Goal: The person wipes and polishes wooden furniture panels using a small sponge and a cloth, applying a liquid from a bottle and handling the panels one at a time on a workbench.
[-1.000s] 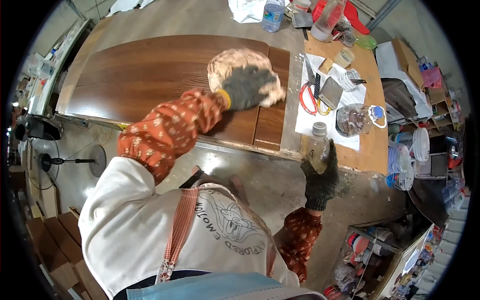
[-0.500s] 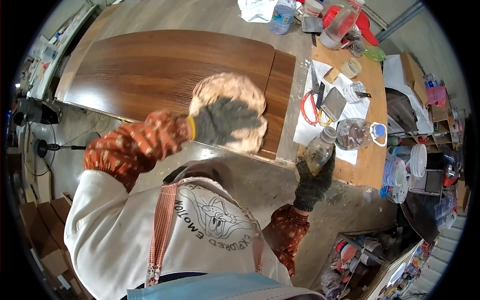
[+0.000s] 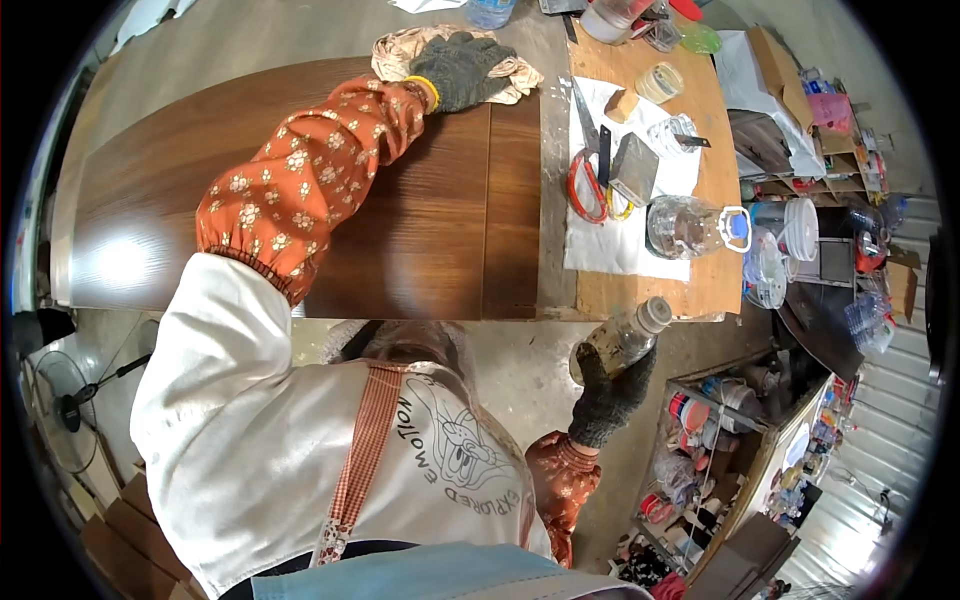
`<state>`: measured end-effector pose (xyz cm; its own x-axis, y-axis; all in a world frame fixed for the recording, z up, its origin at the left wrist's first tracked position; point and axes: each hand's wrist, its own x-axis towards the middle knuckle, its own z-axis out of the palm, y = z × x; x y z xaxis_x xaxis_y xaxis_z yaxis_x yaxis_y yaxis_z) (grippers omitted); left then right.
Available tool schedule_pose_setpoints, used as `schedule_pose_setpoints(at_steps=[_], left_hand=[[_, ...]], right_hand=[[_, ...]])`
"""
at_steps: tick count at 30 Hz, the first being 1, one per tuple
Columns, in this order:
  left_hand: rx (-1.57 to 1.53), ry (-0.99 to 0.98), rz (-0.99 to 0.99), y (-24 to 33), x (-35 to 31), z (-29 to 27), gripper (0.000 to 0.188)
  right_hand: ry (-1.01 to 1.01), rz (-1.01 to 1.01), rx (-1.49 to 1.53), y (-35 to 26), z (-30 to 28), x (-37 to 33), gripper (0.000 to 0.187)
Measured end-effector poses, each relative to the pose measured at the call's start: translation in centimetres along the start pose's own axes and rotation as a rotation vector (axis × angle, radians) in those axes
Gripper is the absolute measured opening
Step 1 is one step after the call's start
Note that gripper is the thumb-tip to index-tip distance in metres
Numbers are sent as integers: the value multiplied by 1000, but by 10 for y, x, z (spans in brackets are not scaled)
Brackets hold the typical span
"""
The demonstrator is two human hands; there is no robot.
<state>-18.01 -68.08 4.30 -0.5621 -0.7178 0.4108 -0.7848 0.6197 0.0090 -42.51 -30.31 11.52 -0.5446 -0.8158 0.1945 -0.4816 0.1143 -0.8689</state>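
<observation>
My left hand (image 3: 460, 72), in a dark grey knit glove with a yellow cuff, is closed over a bunched pale peach cloth (image 3: 405, 48). It presses the cloth against the far edge of a glossy brown wood-grain panel (image 3: 390, 200). My right hand (image 3: 612, 398), in a similar dark glove, is wrapped round a clear plastic bottle (image 3: 625, 338). The bottle tilts, its top toward the upper right, just off the table's front edge. What is inside it is hard to make out.
On the table's right side, white paper (image 3: 590, 245) bears red-handled scissors (image 3: 588, 190), a grey block (image 3: 634, 170) and a large clear bottle (image 3: 685, 227). An open jar (image 3: 660, 82) stands behind. Buckets (image 3: 797, 230) and cluttered shelves (image 3: 715, 420) are at the right, a fan (image 3: 70, 408) at the left.
My left hand has slid the cloth away from me, from the panel's middle right to its far edge. The right hand and its bottle have drawn back toward me, off the table edge.
</observation>
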Motion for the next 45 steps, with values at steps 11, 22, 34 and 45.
schedule_pose_setpoints(at_steps=[11,22,34,45], left_hand=[[-128,-66,141,121,-181,-127,64],[206,-71,-777,78,-325,-180,60],[285,107,-738,80,-331,-172,54],[235,97,-778,77,-327,-169,54]], right_hand=[[-193,24,496,0,103,147,63],[-31,-450,52,-40,234,384,91],[-179,-156,-323,-12,212,402,82],[-396,-248,-715,37,197,345,54]])
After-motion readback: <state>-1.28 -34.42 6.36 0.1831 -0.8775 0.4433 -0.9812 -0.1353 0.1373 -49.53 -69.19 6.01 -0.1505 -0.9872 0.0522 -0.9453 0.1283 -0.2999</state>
